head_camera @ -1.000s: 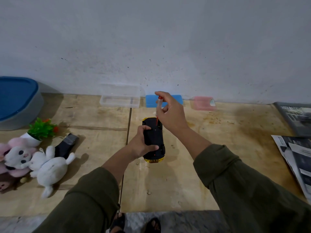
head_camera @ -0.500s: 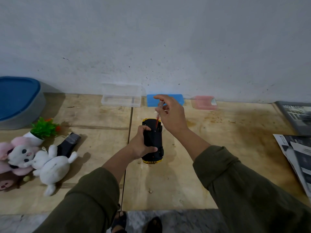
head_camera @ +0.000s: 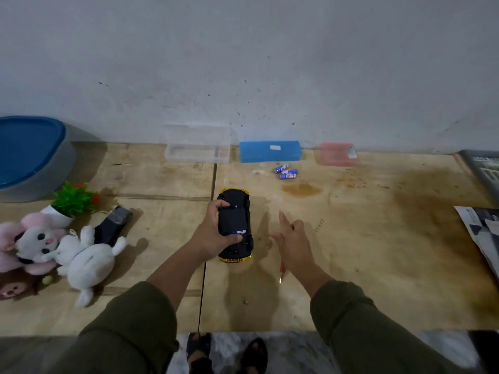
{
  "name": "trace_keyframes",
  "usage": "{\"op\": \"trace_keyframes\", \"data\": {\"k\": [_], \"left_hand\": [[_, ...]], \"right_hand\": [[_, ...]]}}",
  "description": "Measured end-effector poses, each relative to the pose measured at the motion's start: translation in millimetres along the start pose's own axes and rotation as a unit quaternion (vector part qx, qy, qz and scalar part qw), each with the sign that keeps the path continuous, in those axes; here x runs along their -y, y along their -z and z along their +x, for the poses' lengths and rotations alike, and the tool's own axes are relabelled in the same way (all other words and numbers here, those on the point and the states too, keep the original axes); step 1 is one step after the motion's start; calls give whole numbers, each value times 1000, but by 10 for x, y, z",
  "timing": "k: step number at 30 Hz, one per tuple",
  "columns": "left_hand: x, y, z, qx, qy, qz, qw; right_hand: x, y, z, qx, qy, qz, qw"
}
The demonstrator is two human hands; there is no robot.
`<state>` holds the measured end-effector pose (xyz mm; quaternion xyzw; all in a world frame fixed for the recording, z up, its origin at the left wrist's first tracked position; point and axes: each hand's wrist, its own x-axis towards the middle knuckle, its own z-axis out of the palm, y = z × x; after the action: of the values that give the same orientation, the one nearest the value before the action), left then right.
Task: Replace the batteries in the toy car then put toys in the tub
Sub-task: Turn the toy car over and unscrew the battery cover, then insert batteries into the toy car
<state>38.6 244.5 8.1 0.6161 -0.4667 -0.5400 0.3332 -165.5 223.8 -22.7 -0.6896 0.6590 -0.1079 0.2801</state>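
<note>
where the grey wall meets it, wide wooden bench (head_camera: 378, 252), stained brown on the right side. at far left, against the wall, grey tub (head_camera: 40, 182) with blue lid (head_camera: 27, 147) closed on it. along the wall: clear plastic case (head_camera: 198, 147), blue case (head_camera: 270, 151), pink case (head_camera: 336, 155). at the right edge, magazines (head_camera: 478, 230) partly out of view. on the left part of the bench, white plush rabbit (head_camera: 86, 257) lying on its side, touching a pink and white plush (head_camera: 29, 238), with a brown plush (head_camera: 10, 290) cut by the frame edge. just behind, small potted plant (head_camera: 71, 201) tilted over, and a dark remote control (head_camera: 113, 225) beside the rabbit.

near the middle, toy car (head_camera: 235, 225), black with yellow ends, turned underside up, lying on the bench lengthwise away from the person. left hand (head_camera: 213, 236) grasping the car from its left side, fingers curled over the underside. right hand (head_camera: 294, 244) just right of the car, apart from it, grip released, index finger stretched forward, holding nothing. under the right wrist, thin red screwdriver (head_camera: 281, 271) on the bench, mostly hidden. between the car and the blue case, small blue batteries (head_camera: 286, 171) lying together; cannot tell the exact number. right of the hand, tiny dark screws (head_camera: 318, 225) in a row.
</note>
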Motion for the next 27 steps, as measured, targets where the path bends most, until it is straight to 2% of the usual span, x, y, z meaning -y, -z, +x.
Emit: {"op": "trace_keyframes", "data": {"k": [3, 5, 7, 9, 12, 14, 16, 23, 27], "left_hand": [[114, 44, -27, 0, 8, -17, 1000], [154, 45, -50, -2, 15, -31, 999], [169, 25, -70, -3, 13, -29, 999], [155, -4, -85, -3, 7, -17, 1000], [101, -69, -78, -2, -3, -3, 1000], [50, -132, -63, -4, -18, 8, 1000], [-4, -192, -47, -1, -35, 15, 999], [-114, -322, -3, 9, -70, 26, 997], [-108, -340, 18, 12, -60, 6, 998]], "right_hand": [[-92, -111, -8, 2, -5, 1, 1000], [-105, -134, 10, 4, 29, -64, 997], [-97, -133, 16, -1, 38, -83, 996], [-30, -118, 10, -44, 46, -43, 997], [227, -43, 49, -119, 100, 76, 985], [412, 19, 64, -119, 138, 130, 975], [528, 67, 57, -100, 156, 139, 973], [564, 223, 93, -57, 101, 146, 983], [425, 419, 125, -42, 24, 296, 954]]}}
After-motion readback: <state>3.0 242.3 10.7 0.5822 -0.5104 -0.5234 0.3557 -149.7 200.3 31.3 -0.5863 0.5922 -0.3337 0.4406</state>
